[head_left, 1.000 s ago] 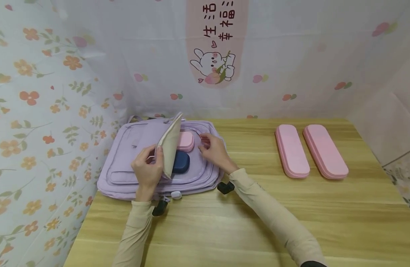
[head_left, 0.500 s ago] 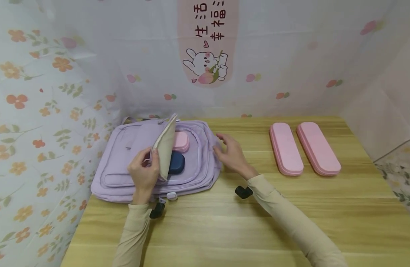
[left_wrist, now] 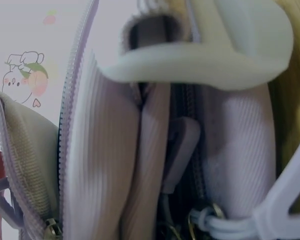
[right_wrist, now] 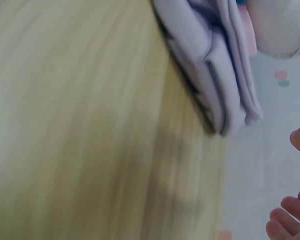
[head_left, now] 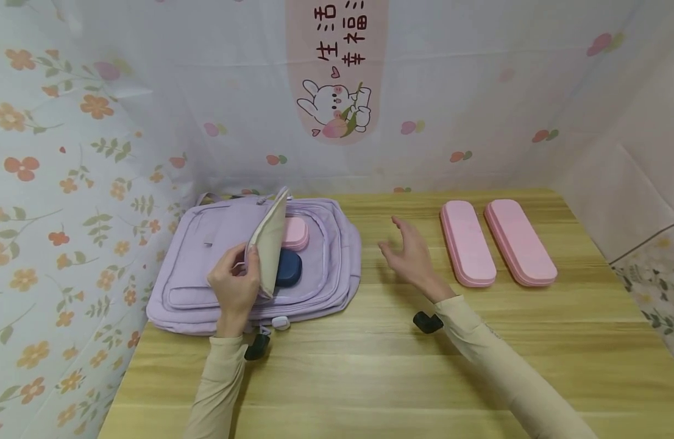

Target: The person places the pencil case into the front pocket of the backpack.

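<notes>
A lavender backpack [head_left: 200,256] lies on the table at the left, its front pocket unzipped. My left hand [head_left: 235,281] pinches the edge of the pocket flap [head_left: 271,250] and holds it raised, cream lining facing right. Inside the pocket sit a small pink case [head_left: 296,233] and a dark blue case [head_left: 289,267], each partly hidden by the flap. My right hand [head_left: 411,253] is in the air between the backpack and two long pink cases, thumb and fingers apart, with nothing in it. In the right wrist view only the fingertips [right_wrist: 290,220] of that hand show.
Two long pink cases, a nearer one [head_left: 468,244] and a farther-right one [head_left: 520,242], lie side by side on the wooden table [head_left: 348,366]. A printed cloth [head_left: 233,122] hangs behind and at the left. A pale zipper tag [head_left: 280,323] dangles off the backpack's front edge.
My right hand has left the pocket opening and moved right, past the backpack's side, toward the long pink cases. The left hand keeps holding the flap. The head view has shifted slightly.
</notes>
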Motion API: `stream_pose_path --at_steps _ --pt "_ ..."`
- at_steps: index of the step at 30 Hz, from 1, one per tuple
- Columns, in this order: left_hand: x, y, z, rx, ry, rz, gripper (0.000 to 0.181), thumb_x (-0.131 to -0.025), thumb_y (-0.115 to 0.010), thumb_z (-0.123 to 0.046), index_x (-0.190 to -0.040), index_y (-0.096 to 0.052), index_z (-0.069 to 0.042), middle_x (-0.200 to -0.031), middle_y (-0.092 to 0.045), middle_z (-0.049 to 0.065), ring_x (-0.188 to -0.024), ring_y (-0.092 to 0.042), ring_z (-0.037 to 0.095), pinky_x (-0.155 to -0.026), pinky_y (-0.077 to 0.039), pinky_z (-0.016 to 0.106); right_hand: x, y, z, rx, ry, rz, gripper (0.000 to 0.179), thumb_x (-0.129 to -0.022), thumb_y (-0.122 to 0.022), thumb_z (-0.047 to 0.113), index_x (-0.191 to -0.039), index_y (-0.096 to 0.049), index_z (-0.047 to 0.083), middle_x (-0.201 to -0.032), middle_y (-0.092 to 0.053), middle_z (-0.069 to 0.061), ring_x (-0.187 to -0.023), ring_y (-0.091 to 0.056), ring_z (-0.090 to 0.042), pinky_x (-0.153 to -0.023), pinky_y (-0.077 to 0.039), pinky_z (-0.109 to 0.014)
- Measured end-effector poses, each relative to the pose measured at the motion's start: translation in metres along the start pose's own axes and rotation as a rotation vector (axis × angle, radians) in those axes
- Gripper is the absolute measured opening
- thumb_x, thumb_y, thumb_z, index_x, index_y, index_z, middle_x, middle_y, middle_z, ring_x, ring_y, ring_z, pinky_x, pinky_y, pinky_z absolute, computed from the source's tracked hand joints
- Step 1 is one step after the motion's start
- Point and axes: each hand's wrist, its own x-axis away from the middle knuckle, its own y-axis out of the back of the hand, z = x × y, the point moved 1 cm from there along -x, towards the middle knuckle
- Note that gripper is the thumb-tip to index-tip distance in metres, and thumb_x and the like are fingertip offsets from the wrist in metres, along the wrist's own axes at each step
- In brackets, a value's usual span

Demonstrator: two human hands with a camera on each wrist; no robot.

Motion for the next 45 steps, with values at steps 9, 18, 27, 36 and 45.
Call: stream_pose_path --at_steps 9,18,27,36,45 --pt "0.0 0.0 0.0 -0.008 -0.005 0.001 0.01 -0.085 -0.074 0.0 -0.093 -0.077 0.005 -0.086 -0.076 0.021 -0.074 -0.061 -0.013 -0.064 -0.051 0.002 0.016 0.031 -0.025 0.041 -0.076 -0.057 0.073 -0.091 -0.072 0.014 -0.148 -0.035 -0.014 -0.15 -0.041 -0.036 -0.141 -0.037 -0.051 -0.118 -0.031 -0.064" --pt "0.001 -0.002 -0.003 -0.018 0.002 -0.004 0.011 -0.082 -0.075 0.005 -0.092 -0.076 0.007 -0.085 -0.075 0.023 -0.073 -0.06 -0.012 -0.064 -0.05 0.002 0.036 0.066 -0.049 0.14 -0.101 -0.145 0.078 -0.088 -0.075 0.017 -0.148 -0.035 -0.013 -0.146 -0.041 -0.039 -0.133 -0.041 -0.054 -0.109 -0.036 -0.069" --pt "-0.003 -0.003 -0.029 -0.02 -0.013 -0.006 0.01 -0.08 -0.071 0.014 -0.09 -0.073 0.014 -0.078 -0.072 0.029 -0.07 -0.058 -0.011 -0.063 -0.048 0.001 0.059 0.085 -0.067 0.183 -0.231 -0.18 0.082 -0.087 -0.076 0.022 -0.146 -0.034 -0.017 -0.144 -0.04 -0.042 -0.13 -0.04 -0.058 -0.11 -0.034 -0.069" --pt "0.003 -0.004 -0.003 -0.022 0.005 0.001 0.01 -0.083 -0.074 0.005 -0.092 -0.076 0.008 -0.078 -0.074 0.023 -0.071 -0.059 -0.013 -0.063 -0.049 0.001 0.079 0.091 -0.08 0.247 -0.303 -0.207 0.081 -0.083 -0.08 0.023 -0.14 -0.039 -0.015 -0.13 -0.046 -0.04 -0.117 -0.045 -0.054 -0.096 -0.039 -0.066" --pt "-0.003 -0.002 -0.039 -0.021 -0.001 -0.015 0.009 -0.08 -0.07 0.012 -0.088 -0.073 0.013 -0.074 -0.07 0.028 -0.069 -0.059 -0.011 -0.063 -0.047 0.0 0.087 0.088 -0.088 0.218 -0.351 -0.212 0.087 -0.079 -0.085 0.023 -0.142 -0.038 -0.015 -0.124 -0.049 -0.041 -0.116 -0.047 -0.053 -0.095 -0.041 -0.066"
